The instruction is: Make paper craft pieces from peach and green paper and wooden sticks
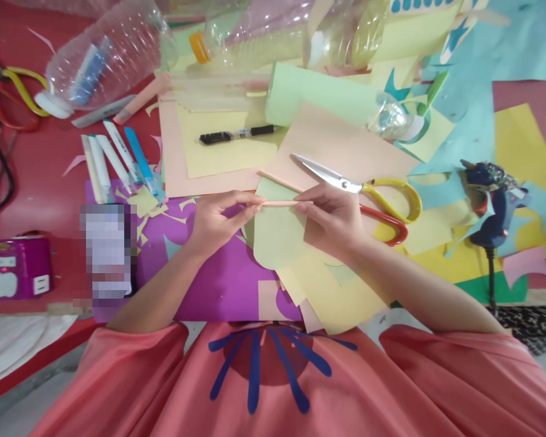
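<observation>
Between my two hands a thin, peach-coloured rolled paper stick (279,203) is stretched level. My left hand (225,218) pinches its left end between thumb and fingers. Its right end is pinched by my right hand (332,215). Just behind it lies a second peach paper stick (279,180), slanting toward my right fingers. Underneath is a pale green paper piece (277,237) with rounded corners. Scissors (346,184) with one yellow and one red handle lie past my right hand, blades pointing left, partly hidden by it.
Plastic bottles (113,54) lie across the back, one wrapped in green paper (318,94). A black pen (236,133), several markers (113,152) and a phone (109,255) lie left. A blue glue gun (495,212) lies right. A purple box (20,267) stands far left.
</observation>
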Demonstrator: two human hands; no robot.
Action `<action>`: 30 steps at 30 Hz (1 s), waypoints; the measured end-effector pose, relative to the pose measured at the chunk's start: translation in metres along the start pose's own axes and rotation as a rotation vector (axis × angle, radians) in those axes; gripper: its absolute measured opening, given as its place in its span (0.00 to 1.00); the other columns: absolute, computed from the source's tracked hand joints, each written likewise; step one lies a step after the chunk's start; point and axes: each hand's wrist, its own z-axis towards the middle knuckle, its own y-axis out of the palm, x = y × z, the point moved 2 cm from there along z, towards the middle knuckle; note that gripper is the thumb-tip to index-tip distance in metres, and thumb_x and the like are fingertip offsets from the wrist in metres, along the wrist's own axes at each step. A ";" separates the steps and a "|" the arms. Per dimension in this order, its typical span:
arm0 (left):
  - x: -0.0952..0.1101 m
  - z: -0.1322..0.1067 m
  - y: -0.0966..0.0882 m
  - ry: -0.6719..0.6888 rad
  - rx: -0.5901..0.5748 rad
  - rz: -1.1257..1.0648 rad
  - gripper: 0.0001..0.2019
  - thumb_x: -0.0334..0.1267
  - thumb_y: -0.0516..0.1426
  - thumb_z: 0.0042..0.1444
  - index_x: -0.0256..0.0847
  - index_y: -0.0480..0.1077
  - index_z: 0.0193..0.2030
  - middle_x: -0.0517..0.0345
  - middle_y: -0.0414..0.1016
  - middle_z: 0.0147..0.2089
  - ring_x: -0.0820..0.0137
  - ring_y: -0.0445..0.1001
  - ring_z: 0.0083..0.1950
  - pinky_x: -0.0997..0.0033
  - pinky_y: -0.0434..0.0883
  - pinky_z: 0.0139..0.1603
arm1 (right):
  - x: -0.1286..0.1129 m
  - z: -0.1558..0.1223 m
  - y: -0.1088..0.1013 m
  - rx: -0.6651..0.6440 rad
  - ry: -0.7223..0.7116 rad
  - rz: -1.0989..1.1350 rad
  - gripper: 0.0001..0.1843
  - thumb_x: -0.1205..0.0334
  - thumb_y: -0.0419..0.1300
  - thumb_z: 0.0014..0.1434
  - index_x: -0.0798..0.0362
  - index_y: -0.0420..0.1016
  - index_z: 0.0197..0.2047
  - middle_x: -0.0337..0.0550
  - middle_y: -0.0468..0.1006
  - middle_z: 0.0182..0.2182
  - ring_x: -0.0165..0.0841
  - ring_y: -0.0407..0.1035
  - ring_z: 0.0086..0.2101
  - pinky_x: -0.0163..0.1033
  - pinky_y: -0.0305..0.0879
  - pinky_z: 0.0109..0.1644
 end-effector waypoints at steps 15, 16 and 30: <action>-0.001 0.000 0.000 -0.032 0.030 -0.103 0.09 0.38 0.65 0.48 0.42 0.72 0.35 0.62 0.79 0.32 0.73 0.80 0.31 0.76 0.78 0.34 | -0.005 0.000 0.002 0.008 0.003 0.100 0.02 0.63 0.69 0.53 0.47 0.80 0.31 0.35 0.76 0.25 0.27 0.70 0.27 0.36 0.66 0.31; -0.001 0.000 -0.001 -0.026 0.025 -0.096 0.11 0.39 0.65 0.48 0.42 0.72 0.39 0.61 0.80 0.35 0.73 0.81 0.32 0.76 0.78 0.34 | -0.005 0.000 0.002 0.012 -0.001 0.090 0.03 0.63 0.69 0.52 0.47 0.80 0.31 0.35 0.77 0.25 0.27 0.70 0.27 0.36 0.66 0.31; 0.004 0.000 -0.002 -0.054 0.046 -0.044 0.04 0.38 0.64 0.51 0.40 0.78 0.32 0.60 0.83 0.32 0.73 0.81 0.33 0.77 0.79 0.37 | -0.002 -0.001 0.000 0.030 -0.034 -0.018 0.02 0.60 0.69 0.53 0.47 0.80 0.32 0.36 0.78 0.26 0.29 0.72 0.28 0.38 0.69 0.30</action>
